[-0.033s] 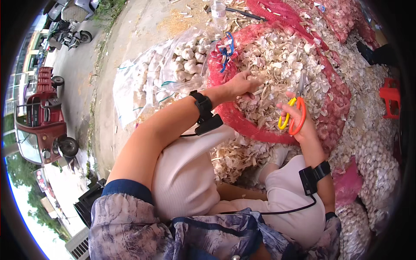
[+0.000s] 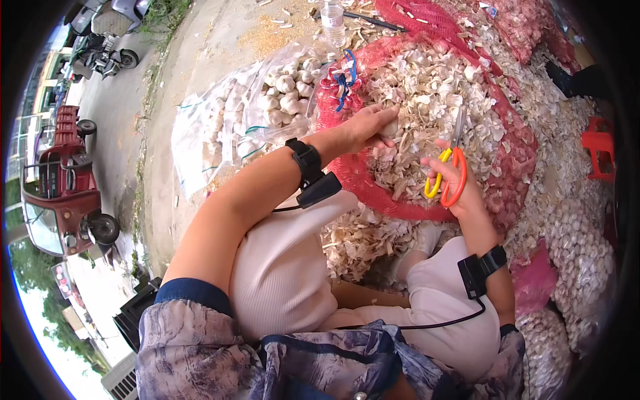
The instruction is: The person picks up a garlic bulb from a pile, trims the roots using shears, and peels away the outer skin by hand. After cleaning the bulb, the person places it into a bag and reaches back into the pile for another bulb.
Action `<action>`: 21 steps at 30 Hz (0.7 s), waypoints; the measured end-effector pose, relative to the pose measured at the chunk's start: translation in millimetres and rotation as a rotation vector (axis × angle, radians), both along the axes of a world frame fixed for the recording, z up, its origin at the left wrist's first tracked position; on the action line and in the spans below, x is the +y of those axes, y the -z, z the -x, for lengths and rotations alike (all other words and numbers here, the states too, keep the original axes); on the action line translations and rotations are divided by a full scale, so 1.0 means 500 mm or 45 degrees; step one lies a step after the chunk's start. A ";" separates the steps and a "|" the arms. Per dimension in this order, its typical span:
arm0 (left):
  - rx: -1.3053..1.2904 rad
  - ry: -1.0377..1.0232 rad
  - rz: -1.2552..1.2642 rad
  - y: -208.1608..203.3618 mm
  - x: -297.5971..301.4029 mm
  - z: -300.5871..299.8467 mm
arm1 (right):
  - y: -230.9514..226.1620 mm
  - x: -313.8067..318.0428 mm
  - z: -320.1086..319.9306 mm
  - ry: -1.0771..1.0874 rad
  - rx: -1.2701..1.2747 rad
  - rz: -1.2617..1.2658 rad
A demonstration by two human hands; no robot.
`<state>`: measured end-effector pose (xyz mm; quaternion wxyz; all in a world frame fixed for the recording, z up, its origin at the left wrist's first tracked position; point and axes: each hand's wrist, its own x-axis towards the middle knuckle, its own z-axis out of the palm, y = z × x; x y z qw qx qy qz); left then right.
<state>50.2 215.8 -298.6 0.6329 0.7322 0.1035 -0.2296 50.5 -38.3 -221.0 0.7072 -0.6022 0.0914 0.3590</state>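
Observation:
Over the left part of an opened red mesh sack (image 2: 360,180), my left hand (image 2: 370,127) is closed around a pale garlic bulb (image 2: 391,128), mostly hidden by the fingers. My right hand (image 2: 457,183) is closed on scissors (image 2: 455,157) with one yellow and one orange handle loop. Their metal blades point away from me, above the papery garlic skins (image 2: 427,80) heaped in the sack. The blades are apart from the bulb. Whether they are spread is too small to tell.
Left of the sack lies a clear plastic bag (image 2: 200,133) of garlic bulbs, with a plastic bottle (image 2: 333,23) beyond it. More garlic (image 2: 573,267) is piled at right, near a red stool (image 2: 599,148). A red three-wheeler (image 2: 63,180) stands far left.
My left hand has turned, its fingers now reaching over the bulb. The scissors have shifted very slightly left with my right hand.

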 end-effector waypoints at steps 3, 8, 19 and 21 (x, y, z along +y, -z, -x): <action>0.381 -0.311 1.107 -0.100 -0.006 -0.018 | -0.012 0.021 0.001 -0.054 -0.100 -0.030; 0.533 -0.379 1.260 -0.122 -0.021 0.013 | -0.036 0.053 0.006 -0.050 -0.236 -0.079; 0.046 0.048 0.342 -0.168 -0.063 0.029 | -0.044 0.058 0.003 0.050 -0.323 -0.010; -0.013 0.053 0.349 -0.173 -0.068 0.026 | -0.036 0.053 0.000 0.037 -0.366 -0.006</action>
